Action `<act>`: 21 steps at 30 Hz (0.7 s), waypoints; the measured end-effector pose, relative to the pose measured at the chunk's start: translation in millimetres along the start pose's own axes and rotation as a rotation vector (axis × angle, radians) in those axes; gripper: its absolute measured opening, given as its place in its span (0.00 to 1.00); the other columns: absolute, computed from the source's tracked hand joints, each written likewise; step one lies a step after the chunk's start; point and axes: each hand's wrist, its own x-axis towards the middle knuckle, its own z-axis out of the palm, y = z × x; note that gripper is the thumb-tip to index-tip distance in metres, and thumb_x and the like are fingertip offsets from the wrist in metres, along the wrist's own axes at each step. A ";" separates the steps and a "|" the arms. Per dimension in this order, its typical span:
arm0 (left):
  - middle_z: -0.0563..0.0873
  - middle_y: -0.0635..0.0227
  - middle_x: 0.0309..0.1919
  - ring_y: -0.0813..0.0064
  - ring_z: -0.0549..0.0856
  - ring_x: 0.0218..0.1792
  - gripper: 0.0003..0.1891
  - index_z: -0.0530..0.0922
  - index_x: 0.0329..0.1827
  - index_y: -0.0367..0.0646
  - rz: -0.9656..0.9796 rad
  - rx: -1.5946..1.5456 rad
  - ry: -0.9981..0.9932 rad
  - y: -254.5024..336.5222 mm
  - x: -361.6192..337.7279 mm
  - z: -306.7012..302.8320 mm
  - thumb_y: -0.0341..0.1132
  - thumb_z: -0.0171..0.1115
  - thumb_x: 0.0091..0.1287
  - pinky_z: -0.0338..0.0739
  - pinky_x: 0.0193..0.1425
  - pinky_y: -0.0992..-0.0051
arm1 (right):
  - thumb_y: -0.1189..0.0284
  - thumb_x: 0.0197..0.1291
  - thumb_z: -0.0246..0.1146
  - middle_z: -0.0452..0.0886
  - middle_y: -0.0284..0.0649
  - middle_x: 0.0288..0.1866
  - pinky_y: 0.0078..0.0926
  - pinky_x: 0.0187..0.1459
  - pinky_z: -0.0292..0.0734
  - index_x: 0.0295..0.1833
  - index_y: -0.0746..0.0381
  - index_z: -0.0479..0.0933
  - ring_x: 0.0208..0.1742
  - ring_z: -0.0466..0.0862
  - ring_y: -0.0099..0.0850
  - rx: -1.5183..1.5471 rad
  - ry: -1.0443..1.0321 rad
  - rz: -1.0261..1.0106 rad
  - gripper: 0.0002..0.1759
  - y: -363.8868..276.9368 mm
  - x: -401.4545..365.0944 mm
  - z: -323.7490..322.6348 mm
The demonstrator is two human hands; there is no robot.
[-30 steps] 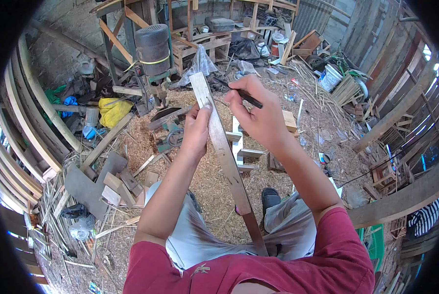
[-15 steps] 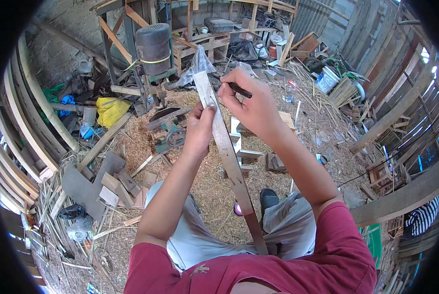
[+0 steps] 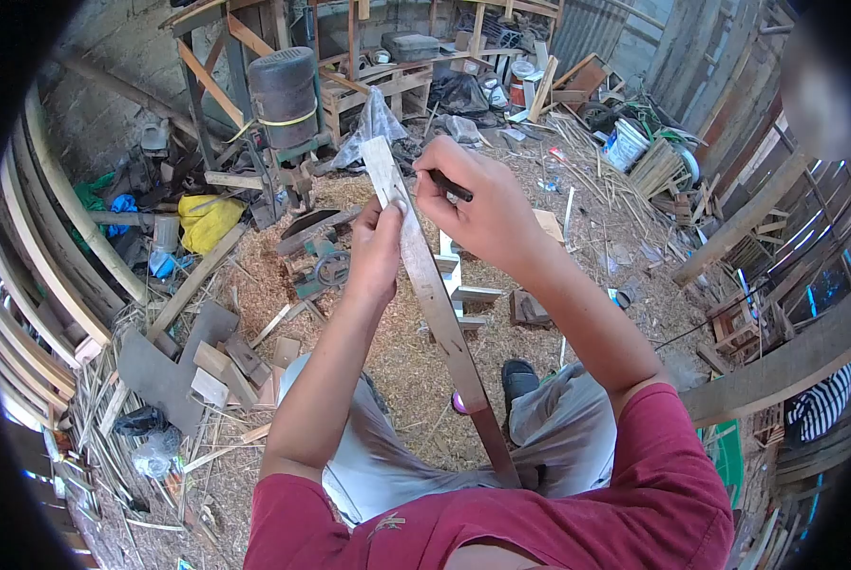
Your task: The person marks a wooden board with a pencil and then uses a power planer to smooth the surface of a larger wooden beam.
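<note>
A long, narrow wooden board (image 3: 435,294) slants from my lap up and away from me, with small dark marks on its face. My left hand (image 3: 378,249) is closed around it near the far end, thumb pressed on the upper face. In my closed right hand (image 3: 468,199) is a slim black pen-like tool (image 3: 452,186), held close to the board's right edge near the far end. Its tip is mostly hidden by my fingers. The board's near end rests between my legs, against my grey trousers (image 3: 387,437).
Sawdust and shavings cover the floor. A machine with a dark motor (image 3: 287,90) stands ahead to the left, near a yellow sack (image 3: 211,220). Wood offcuts (image 3: 226,372) lie at left. Pale wooden pieces (image 3: 473,294) lie beyond the board; a white bucket (image 3: 625,144) stands far right.
The whole view has shifted slightly. My right hand has moved a little left and nearer the board's edge, with the black tool more hidden. My left hand keeps its grip.
</note>
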 end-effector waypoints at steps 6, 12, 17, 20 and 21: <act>0.86 0.70 0.44 0.82 0.82 0.42 0.14 0.80 0.59 0.36 -0.019 0.022 0.008 1.7 -2.3 1.9 0.34 0.56 0.79 0.76 0.47 0.74 | 0.77 0.63 0.69 0.82 0.45 0.32 0.37 0.37 0.78 0.47 0.63 0.75 0.34 0.86 0.44 0.044 0.054 -0.027 0.10 8.1 9.8 1.4; 0.86 0.70 0.44 0.82 0.82 0.42 0.13 0.80 0.58 0.36 -0.004 0.011 0.007 2.2 -2.0 2.0 0.34 0.56 0.78 0.76 0.47 0.75 | 0.79 0.63 0.68 0.82 0.44 0.33 0.32 0.37 0.79 0.46 0.64 0.76 0.33 0.86 0.41 0.044 0.015 -0.030 0.09 2.1 8.2 -3.8; 0.87 0.69 0.45 0.81 0.83 0.43 0.14 0.80 0.59 0.36 0.019 -0.020 -0.015 -2.2 -0.6 -3.1 0.35 0.57 0.79 0.77 0.49 0.75 | 0.79 0.63 0.68 0.81 0.43 0.32 0.31 0.37 0.78 0.46 0.65 0.75 0.32 0.85 0.38 0.065 0.011 -0.019 0.09 -0.7 -9.7 -6.2; 0.85 0.62 0.52 0.74 0.84 0.51 0.20 0.76 0.64 0.32 0.008 0.035 -0.037 -0.4 -2.4 -0.7 0.39 0.54 0.80 0.77 0.59 0.70 | 0.80 0.63 0.68 0.81 0.42 0.32 0.30 0.37 0.78 0.46 0.65 0.76 0.31 0.84 0.36 0.105 0.051 0.021 0.09 -0.3 -11.3 -4.3; 0.84 0.58 0.55 0.71 0.84 0.55 0.22 0.73 0.67 0.30 0.002 0.065 -0.043 1.7 -3.5 -0.2 0.41 0.52 0.80 0.77 0.63 0.67 | 0.80 0.63 0.68 0.81 0.41 0.32 0.29 0.37 0.78 0.46 0.65 0.76 0.31 0.84 0.35 0.117 0.066 0.021 0.09 0.5 -8.6 -3.2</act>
